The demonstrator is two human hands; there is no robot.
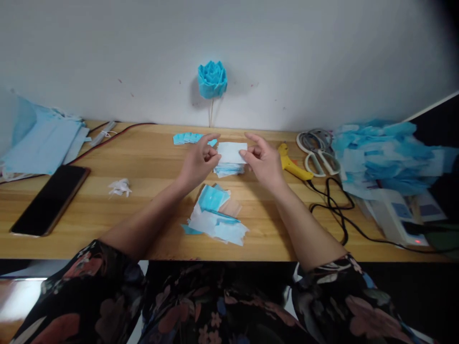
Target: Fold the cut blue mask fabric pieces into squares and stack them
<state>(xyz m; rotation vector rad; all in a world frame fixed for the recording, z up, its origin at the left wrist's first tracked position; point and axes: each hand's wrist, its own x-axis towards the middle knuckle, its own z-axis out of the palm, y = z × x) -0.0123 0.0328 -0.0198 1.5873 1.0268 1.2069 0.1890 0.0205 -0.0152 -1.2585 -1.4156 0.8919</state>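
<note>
A white rectangular piece of thin mask fabric (pixel 232 153) is stretched flat between my hands, above a stack of similar pieces (pixel 229 169). My right hand (pixel 264 160) pinches its right edge, thumb on top and index finger extended. At its left edge, my left hand (pixel 199 160) has the thumb against the piece and the other fingers curled behind. Behind the left hand lies a row of small folded blue pieces (pixel 187 138). Closer to my body, loose blue and white fabric scraps (pixel 215 215) are heaped on the wooden table (pixel 161 157).
A blue fabric flower (pixel 212 80) on a stem stands against the wall. On the left are face masks (pixel 46 143), a phone (pixel 50 200) and a white scrap (pixel 120 187). A yellow glue gun (pixel 294 165), scissors (pixel 322 162), cables and a blue fabric heap (pixel 383 157) lie right.
</note>
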